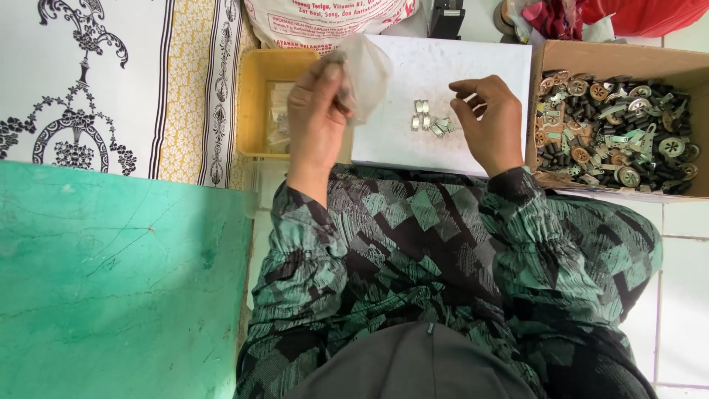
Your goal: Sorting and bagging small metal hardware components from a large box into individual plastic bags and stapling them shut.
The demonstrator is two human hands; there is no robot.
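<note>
Item 1: left hand (316,111). I am seeing it raised over the near left corner of the white board (473,70), fingers curled shut and pinching the neck of a small clear plastic bag (367,72). The bag is billowing up and to the right of the knuckles, its mouth turned toward the board's middle.

Item 2: right hand (493,122). It is hovering over the right half of the board, fingers bent, thumb and forefinger tips drawn close together. I cannot tell whether anything is sitting between them; nothing is showing.

Item 3: small metal clips (429,121). A loose cluster is lying flat on the board, between the two hands, just left of the right hand's fingertips and right of the left hand's thumb. The right hand is the nearer one. The cluster is stretching roughly left to right, the single pieces pointing various ways.

Item 4: cardboard box (613,59). It is sitting to the right of the right hand, filled with mixed metal parts (617,137), round discs, brackets and dark cylinders.

Item 5: yellow plastic tray (255,103). It is lying left of the left hand, holding what looks like more clear bags.

Item 6: green surface (118,281), below and left of the left forearm.
</note>
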